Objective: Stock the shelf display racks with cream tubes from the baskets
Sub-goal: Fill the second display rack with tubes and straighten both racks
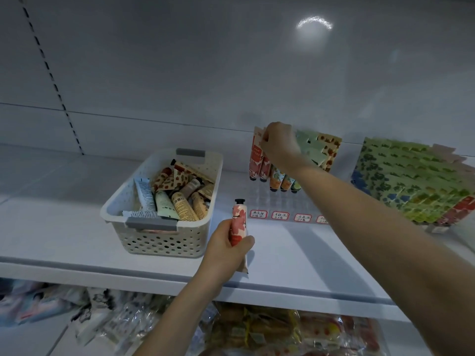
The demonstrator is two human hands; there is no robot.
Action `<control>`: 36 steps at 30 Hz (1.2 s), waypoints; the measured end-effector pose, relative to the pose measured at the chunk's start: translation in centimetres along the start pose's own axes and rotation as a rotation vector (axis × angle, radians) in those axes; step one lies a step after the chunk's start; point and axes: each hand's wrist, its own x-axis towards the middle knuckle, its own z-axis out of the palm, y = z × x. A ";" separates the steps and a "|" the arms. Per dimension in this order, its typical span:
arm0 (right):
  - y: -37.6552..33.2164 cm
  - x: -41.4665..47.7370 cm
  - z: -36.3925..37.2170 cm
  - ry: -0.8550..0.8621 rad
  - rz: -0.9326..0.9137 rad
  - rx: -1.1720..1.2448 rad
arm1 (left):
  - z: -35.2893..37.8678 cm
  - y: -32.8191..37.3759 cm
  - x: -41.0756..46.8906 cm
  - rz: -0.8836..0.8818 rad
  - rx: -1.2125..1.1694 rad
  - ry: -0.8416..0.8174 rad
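Pink tube [237,222] sits gripped in the left hand [226,250], basket [164,242] just beside it. Right hand [280,145] pinches a racked tube [255,158].

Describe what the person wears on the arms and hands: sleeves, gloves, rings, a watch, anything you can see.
The left hand and right hand are bare, with no gloves. No ring, watch or bracelet shows on either. Both forearms are uncovered as far as the picture reaches; no sleeve comes into view.

Head camera faces the shelf [51,227] closely, looking slightly down.
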 end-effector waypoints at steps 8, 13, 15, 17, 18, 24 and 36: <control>-0.6 0.6 -0.3 -0.034 0.006 -0.079 | -0.3 -0.2 0.0 0.014 -0.012 -0.001; -0.8 0.4 -0.6 -0.067 -0.004 -0.086 | 0.0 -0.2 0.0 0.014 0.005 -0.008; -0.8 0.2 -0.6 -0.071 -0.012 -0.081 | 0.1 -0.2 0.0 0.016 0.015 -0.009; -0.9 0.1 -0.7 -0.082 -0.016 -0.081 | 0.2 -0.1 -0.1 0.014 0.006 -0.015; -0.9 0.1 -0.9 -0.084 -0.005 -0.058 | 0.2 0.0 -0.1 0.012 -0.002 -0.019; -0.5 -0.4 -3.0 -0.074 0.027 0.237 | 0.1 1.3 -1.1 0.009 -0.121 -0.039; 1.5 -11.5 -5.9 -0.443 -0.042 0.628 | 0.1 3.5 -3.0 0.128 0.062 -0.130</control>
